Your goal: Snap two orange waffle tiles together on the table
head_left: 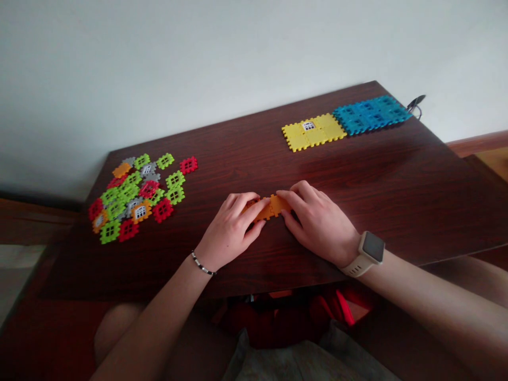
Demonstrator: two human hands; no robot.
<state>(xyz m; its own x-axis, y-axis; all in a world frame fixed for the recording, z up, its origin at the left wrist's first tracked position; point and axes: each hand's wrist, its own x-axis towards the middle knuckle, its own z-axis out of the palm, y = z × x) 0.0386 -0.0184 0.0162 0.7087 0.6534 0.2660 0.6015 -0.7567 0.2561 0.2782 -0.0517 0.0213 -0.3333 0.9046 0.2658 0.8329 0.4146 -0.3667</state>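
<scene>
One table (pixel 357 174). Two hands are over it, the left hand (pixel 230 227) and the right hand (pixel 317 222), with two orange tiles (pixel 270 207) between them, joined as far as I can see. One yellow mat (pixel 315 132) is made of four tiles, one of them carrying a white window. One blue mat (pixel 371 114); its tiles run together from here, so I can't count them. The loose pile (pixel 135 196) holds roughly ten green tiles, about six red, some four grey and three orange. One smartwatch (pixel 371 248), one bracelet (pixel 202 266).
</scene>
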